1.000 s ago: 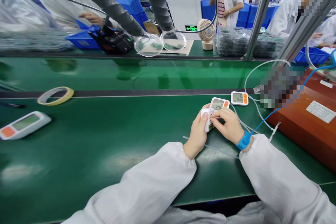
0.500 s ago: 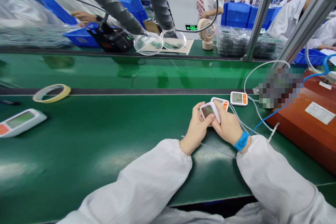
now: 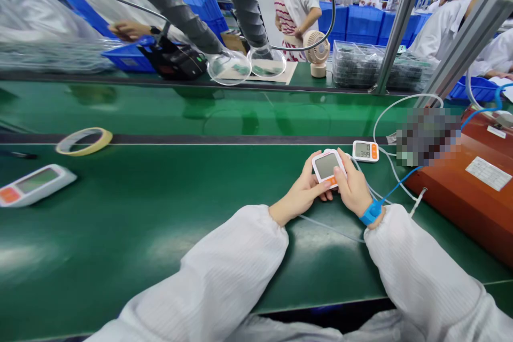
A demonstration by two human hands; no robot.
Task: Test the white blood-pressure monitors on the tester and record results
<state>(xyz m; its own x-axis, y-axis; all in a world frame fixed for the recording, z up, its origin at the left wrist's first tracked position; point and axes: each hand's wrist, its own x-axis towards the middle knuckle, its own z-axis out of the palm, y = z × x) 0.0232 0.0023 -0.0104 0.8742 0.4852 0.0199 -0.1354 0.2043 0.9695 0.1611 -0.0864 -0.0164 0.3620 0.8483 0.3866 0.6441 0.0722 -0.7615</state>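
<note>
Both my hands hold a small white digital meter (image 3: 326,164) with a grey screen and orange buttons. My left hand (image 3: 297,197) grips its left side and lower edge, thumb near the buttons. At its right side my right hand (image 3: 355,188) is closed around it, with the thumb on the front. The screen faces me and looks blank. Just behind my right hand lies a second meter (image 3: 365,151), its display reading 0 over 399. A thin clear tube (image 3: 332,228) runs along the table under my wrists. A blue strap circles my right wrist.
An orange-brown box (image 3: 467,192) with tubes stands at the right. A tape roll (image 3: 84,141) and a larger white meter (image 3: 36,186) lie at the left on the green table (image 3: 160,235). Beyond are a small fan (image 3: 318,53), clear trays (image 3: 356,64) and co-workers.
The meter in my hands has turned from a tilted position so its screen and orange buttons face me. Another meter behind it is now hidden. A person in the background has shifted left.
</note>
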